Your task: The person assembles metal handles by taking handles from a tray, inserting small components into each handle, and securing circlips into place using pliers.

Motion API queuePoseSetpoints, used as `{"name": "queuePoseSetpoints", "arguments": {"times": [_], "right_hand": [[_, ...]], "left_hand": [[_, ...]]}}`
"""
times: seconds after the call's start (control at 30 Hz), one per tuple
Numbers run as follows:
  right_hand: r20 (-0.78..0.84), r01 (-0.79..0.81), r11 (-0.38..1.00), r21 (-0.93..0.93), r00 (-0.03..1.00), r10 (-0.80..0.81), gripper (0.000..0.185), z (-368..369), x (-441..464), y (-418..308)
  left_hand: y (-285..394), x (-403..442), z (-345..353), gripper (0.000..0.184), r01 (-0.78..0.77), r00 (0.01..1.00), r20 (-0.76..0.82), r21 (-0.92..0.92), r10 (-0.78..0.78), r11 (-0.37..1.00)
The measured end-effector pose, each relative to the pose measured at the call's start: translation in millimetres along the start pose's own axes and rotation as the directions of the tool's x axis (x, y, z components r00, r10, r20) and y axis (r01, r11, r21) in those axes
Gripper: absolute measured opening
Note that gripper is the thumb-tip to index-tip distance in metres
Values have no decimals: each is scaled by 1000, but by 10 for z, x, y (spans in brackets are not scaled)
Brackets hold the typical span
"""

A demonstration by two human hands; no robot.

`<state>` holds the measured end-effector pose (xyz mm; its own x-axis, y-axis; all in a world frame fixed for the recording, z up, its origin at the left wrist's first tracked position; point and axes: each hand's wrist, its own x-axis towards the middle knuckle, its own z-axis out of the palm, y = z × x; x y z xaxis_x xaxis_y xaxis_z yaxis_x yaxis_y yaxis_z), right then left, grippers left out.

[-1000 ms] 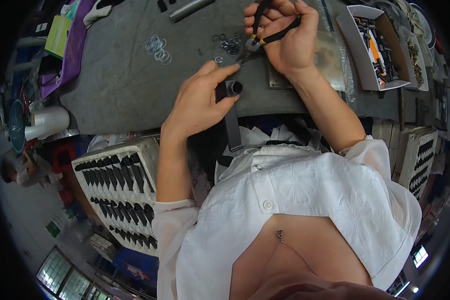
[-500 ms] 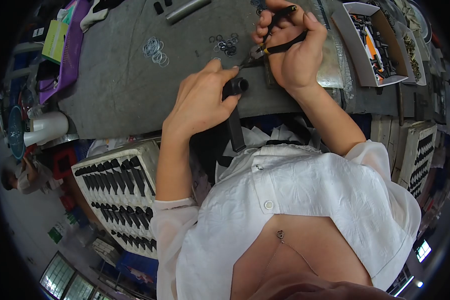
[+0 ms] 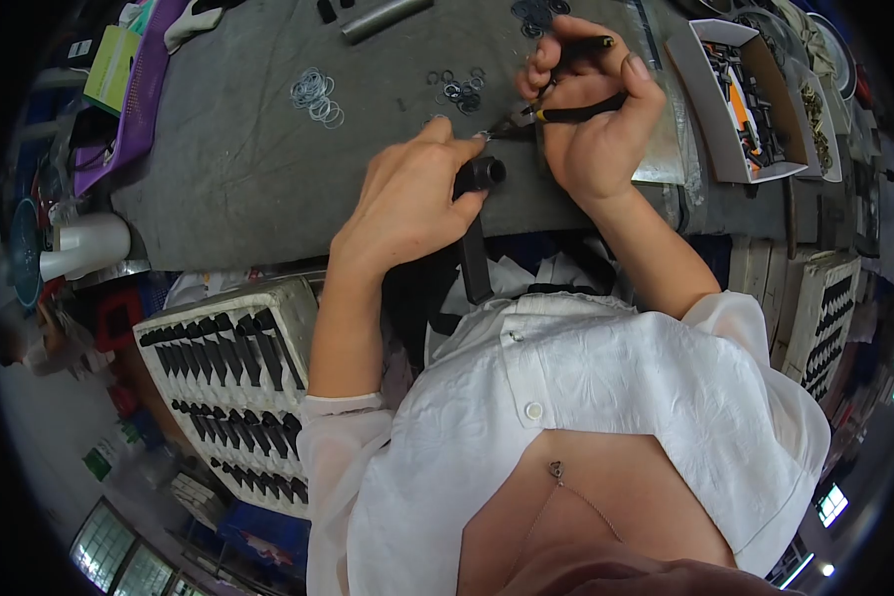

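Note:
My left hand [image 3: 414, 194] is closed round a black part with a round hollow end and a long flat handle [image 3: 474, 260] that hangs over the table's front edge. To its right, my right hand [image 3: 598, 119] grips black-handled pliers [image 3: 581, 111]. The plier tips point left and come close to my left index fingertip. Whether they pinch a ring there is too small to tell. Beyond my hands lie a small group of dark rings [image 3: 457, 91] and a loose pile of thin silvery rings [image 3: 315, 96].
A metal tube [image 3: 387, 18] lies at the back of the grey table [image 3: 238, 179]. On the left stands a purple basket [image 3: 134, 109]; on the right, a white box [image 3: 710, 129] of small parts. A rack [image 3: 230, 397] of black handles stands lower left. A person [image 3: 55, 338] is farther left.
The view has shifted slightly. My right hand's pliers have tilted a little, and their tips stay near my left fingertip. My left hand keeps its hold on the black part.

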<state>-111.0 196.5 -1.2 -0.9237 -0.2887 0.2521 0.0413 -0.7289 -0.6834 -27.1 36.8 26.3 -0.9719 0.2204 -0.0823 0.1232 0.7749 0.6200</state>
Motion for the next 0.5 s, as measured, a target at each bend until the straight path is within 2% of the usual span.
{"name": "queuePoseSetpoints", "arguments": {"times": [0.17,0.23,0.27,0.3,0.33,0.37,0.4,0.47,0.5], "right_hand": [[-8,5,1000,-26,1000,-5,54,-9,29,-9],[60,-63,996,-64,996,67,47,-10,68,-16],[60,-64,996,-64,996,68,47,33,91,-64],[141,-21,950,-311,988,69,46,119,135,-156],[222,46,845,-533,971,87,46,210,179,-243],[297,133,691,-711,947,123,47,271,196,-278],[308,139,699,-701,944,121,47,291,169,-240],[327,286,628,-724,944,-53,32,340,61,-129],[212,79,732,-677,973,90,28,395,-6,-197]], "left_hand": [[-8,-2,12,46,6,1000,0,-7,-6,1000],[-20,-17,6,47,8,1000,0,-19,-8,1000],[-32,-40,3,45,11,999,-39,-113,-16,993],[-43,-67,-1,43,10,997,-78,-205,-27,979],[-59,-116,7,43,12,996,-82,-201,-28,980],[-87,-189,26,39,88,983,-119,-343,-137,935],[-121,-258,44,35,154,957,-144,-479,-251,864],[-178,-369,104,33,158,929,-207,-526,-307,835],[-196,-432,136,32,149,900,-256,-581,-354,800]]}}
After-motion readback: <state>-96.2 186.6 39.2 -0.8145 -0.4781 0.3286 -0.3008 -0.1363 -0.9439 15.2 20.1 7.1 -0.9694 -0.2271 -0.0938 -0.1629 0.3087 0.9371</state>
